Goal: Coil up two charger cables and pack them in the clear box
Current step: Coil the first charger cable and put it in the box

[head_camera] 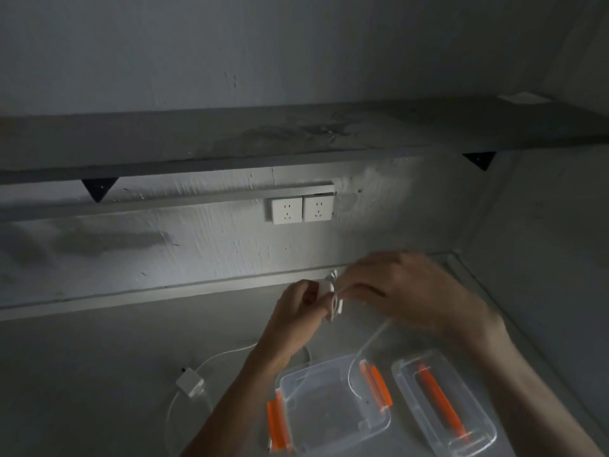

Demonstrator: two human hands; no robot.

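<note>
My left hand (298,308) grips a white charger with its cable wound around it (333,293), held above the desk. My right hand (405,291) pinches the same cable right beside the bundle. A loose tail of that cable (365,346) hangs down into the open clear box (379,433), which has orange clasps and stands at the front. A second white charger block (190,384) lies on the desk to the left, its cable (171,413) spread in a loose loop.
The box's clear lid with an orange handle (441,400) lies to the right of the box. Two white wall sockets (301,209) sit on the back wall under a grey shelf (296,140). A side wall closes off the right.
</note>
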